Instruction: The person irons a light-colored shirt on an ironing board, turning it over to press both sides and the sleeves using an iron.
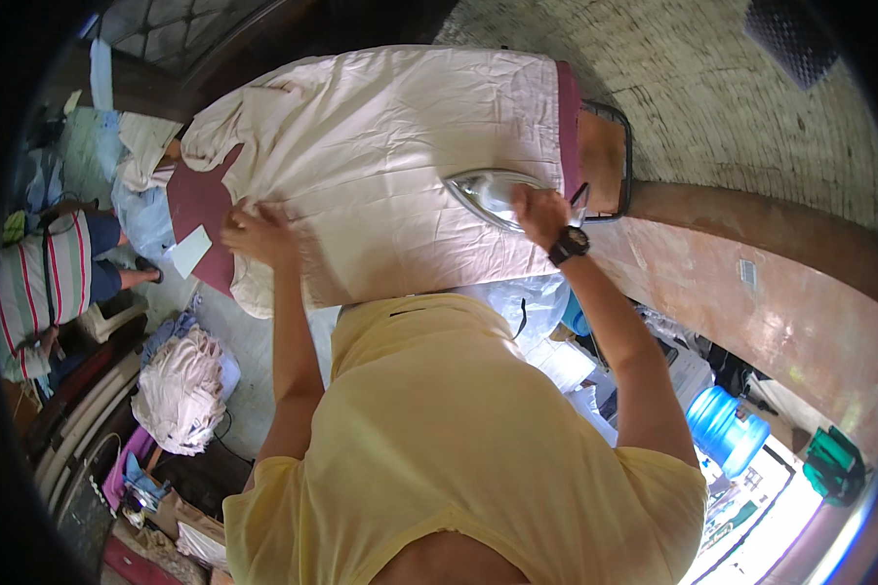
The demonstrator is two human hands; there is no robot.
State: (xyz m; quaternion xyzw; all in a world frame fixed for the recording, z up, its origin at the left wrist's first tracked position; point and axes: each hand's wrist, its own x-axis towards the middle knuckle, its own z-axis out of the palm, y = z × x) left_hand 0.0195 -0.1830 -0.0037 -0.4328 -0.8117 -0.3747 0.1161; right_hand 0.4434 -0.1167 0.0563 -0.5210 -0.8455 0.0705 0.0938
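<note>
A pale cream garment [400, 146] lies spread over a maroon-covered ironing board [195, 200], with wrinkles running across the cloth. My right hand [541, 212] is closed around the handle of a clothes iron [486, 195]. The iron rests on the garment near the board's right end, its tip pointing left. At the left, my left hand [256, 237] pinches the garment's edge beside the opening where the maroon cover shows. A pale card-like piece [191, 252] sits left of that hand.
A person in a striped shirt [54, 278] is at the far left. Below the board's left end is a heap of pale cloth [180, 390]. A black metal frame [626, 161] extends from the board's right end. A blue water jug [727, 429] stands lower right.
</note>
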